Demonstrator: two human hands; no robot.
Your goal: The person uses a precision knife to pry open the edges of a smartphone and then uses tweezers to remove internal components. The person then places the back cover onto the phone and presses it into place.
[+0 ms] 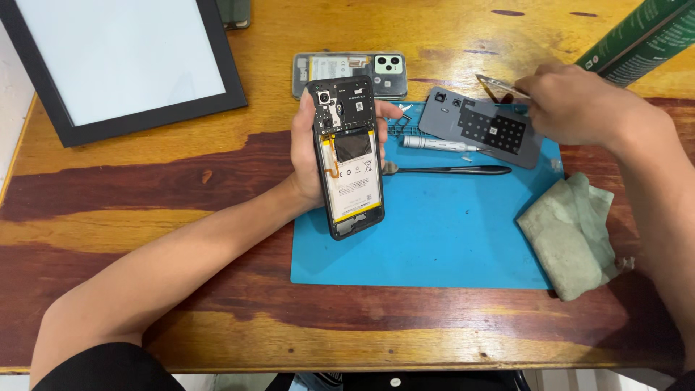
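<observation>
Opened phone [349, 159], batt. exposed, upright.

Blue work mat [441, 246] on wooden table [145, 217]. Crumpled cloth [572, 235] at mat's right edge. Second opened phone [350, 72] beyond. Black-framed panel [123, 61] upper left.

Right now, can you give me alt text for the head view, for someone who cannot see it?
The left hand holds an opened phone with its battery showing, over a blue mat on a wooden table. The right hand grips tweezers above a grey back cover; a cloth lies at the mat's right edge.
</observation>
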